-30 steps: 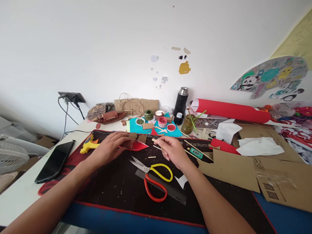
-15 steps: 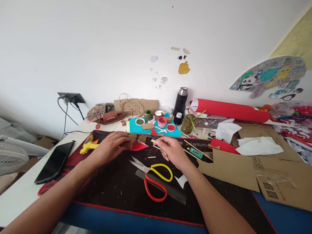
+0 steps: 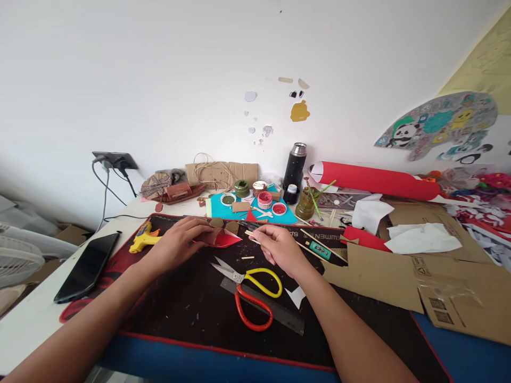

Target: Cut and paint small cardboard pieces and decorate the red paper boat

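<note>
My left hand (image 3: 180, 240) is closed on the near end of a small red pointed boat-shaped piece (image 3: 228, 240), its tip facing right. Part of that piece is hidden behind the fingers. To the right, my right hand (image 3: 276, 243) pinches short pale wooden sticks (image 3: 250, 234) between thumb and fingers, their ends pointing left, apart from the red piece. Below the hands lie scissors (image 3: 238, 277) with one yellow and one red handle, spread apart over a dark ruler (image 3: 293, 319). A short cut stick (image 3: 247, 258) rests on the black mat (image 3: 167, 308).
A yellow glue gun (image 3: 141, 239) and a black phone (image 3: 88, 266) are at left. Paint jars (image 3: 264, 200) stand behind on blue paper (image 3: 221, 213), near a black thermos (image 3: 295, 165). Cut cardboard (image 3: 375, 276) and a red roll (image 3: 371, 181) occupy the right.
The whole view has shifted very slightly left. Both hands keep their holds, with the right hand and its sticks almost in the same place.
</note>
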A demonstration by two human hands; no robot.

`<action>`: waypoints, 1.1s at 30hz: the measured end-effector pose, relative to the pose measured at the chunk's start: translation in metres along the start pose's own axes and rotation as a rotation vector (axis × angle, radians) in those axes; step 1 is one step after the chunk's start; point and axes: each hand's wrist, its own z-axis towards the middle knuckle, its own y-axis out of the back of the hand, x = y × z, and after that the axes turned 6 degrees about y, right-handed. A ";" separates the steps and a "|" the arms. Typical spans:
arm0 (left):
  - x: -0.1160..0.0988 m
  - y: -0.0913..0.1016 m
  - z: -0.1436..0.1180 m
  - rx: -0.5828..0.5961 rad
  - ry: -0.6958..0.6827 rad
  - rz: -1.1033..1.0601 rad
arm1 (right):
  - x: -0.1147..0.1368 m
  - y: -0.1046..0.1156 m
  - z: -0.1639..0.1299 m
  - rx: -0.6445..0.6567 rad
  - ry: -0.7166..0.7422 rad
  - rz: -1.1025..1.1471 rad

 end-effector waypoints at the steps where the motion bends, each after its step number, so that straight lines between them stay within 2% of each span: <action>1: 0.000 0.000 0.000 0.002 0.005 -0.003 | 0.000 0.000 0.000 0.001 0.001 -0.005; 9: -0.001 -0.003 -0.003 -0.012 0.059 -0.017 | 0.000 0.000 0.001 -0.003 0.007 -0.036; 17: 0.006 0.004 -0.009 -0.053 0.120 0.007 | -0.001 -0.001 0.000 -0.003 0.001 -0.024; 33: 0.007 0.005 -0.006 -0.022 0.094 0.021 | 0.001 -0.001 -0.001 0.017 -0.028 -0.051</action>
